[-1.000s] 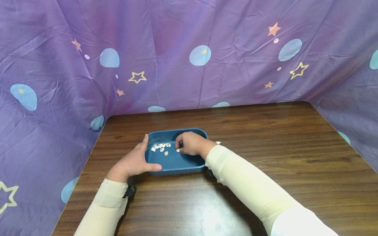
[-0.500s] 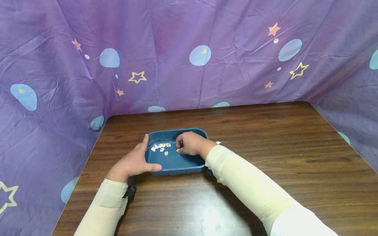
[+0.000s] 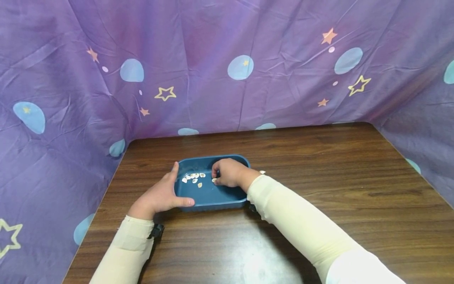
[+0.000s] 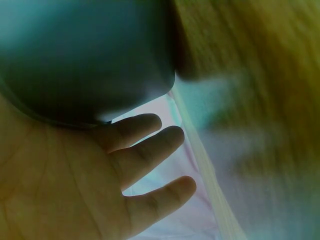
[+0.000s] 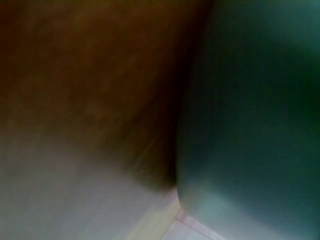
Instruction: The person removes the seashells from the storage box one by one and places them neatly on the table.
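A blue rectangular tray (image 3: 209, 204) sits on the table in the head view. My left hand (image 3: 161, 197) rests against its left end, thumb along the near rim and a finger at the far corner. Straight, spread fingers (image 4: 150, 155) show below the tray in the left wrist view. Reaching in over the right end, my right hand (image 3: 230, 172) pinches a small whitish, shell-like piece (image 3: 214, 180) close over the tray floor. Several similar flat pieces (image 3: 195, 181) lie in the tray's left half, most of them in a row. The right wrist view shows only the tray's blurred outer wall (image 5: 250, 125).
Another small white piece (image 3: 262, 172) lies on the wooden table (image 3: 337, 169) just right of the tray, beside my right wrist. A purple patterned cloth (image 3: 213, 98) hangs behind the table and along both sides.
Both hands and the tray hold nearly the same place. My right fingertips have shifted only slightly around the small piece.
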The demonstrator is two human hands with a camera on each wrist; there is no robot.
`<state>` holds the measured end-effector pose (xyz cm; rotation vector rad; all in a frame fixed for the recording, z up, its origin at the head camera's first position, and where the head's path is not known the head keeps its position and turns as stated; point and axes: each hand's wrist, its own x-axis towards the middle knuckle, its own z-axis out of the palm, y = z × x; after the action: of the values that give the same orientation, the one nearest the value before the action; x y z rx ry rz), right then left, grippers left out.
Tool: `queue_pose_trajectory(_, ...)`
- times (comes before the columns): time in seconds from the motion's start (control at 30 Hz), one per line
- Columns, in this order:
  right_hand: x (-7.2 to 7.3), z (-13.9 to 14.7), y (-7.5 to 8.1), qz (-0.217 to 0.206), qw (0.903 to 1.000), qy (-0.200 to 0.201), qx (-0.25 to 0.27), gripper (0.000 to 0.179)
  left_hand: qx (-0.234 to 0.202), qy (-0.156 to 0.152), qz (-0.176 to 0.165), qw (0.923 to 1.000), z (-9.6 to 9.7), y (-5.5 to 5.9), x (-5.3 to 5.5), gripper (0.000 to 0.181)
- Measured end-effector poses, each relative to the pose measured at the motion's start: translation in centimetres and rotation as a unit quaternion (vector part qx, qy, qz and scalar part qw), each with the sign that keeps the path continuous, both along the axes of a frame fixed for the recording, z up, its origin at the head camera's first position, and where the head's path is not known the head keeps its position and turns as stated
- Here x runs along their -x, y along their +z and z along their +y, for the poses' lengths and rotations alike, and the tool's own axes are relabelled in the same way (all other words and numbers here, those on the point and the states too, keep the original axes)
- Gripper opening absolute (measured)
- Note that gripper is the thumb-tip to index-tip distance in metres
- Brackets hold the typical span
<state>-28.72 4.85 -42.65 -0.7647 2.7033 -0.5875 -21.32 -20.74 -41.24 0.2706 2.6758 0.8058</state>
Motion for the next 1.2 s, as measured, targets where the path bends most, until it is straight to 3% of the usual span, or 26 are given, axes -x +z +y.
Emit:
queue_pose_trajectory(0.27, -0.4, 0.4, -0.1, 0.000, 0.9980, 0.021, 0.059, 0.009, -0.010, 0.003, 0.000, 0.9999, 0.0, -0.7, -0.1, 0.146)
queue_pose_trajectory(0.57, -0.7, 0.9, 0.4, 0.001, 0.9866, 0.017, 0.162, 0.007, -0.007, 0.001, -0.001, 1.0000, -0.1, -0.9, -0.3, 0.146)
queue_pose_trajectory(0.8, -0.5, 1.5, 1.6, 0.015, 0.9746, 0.013, 0.223, 0.009, -0.007, 0.007, -0.006, 0.9999, 0.0, -0.7, -0.4, 0.147)
queue_pose_trajectory(0.97, -0.3, 2.7, 3.3, 0.014, 0.9636, 0.005, 0.267, 0.010, -0.010, 0.009, -0.002, 0.9999, 0.0, -0.7, -0.2, 0.147)
queue_pose_trajectory(1.2, -0.1, 5.5, 4.8, 0.014, 0.9573, -0.021, 0.288, 0.009, -0.011, 0.006, 0.006, 0.9999, 0.0, -0.3, -0.1, 0.147)
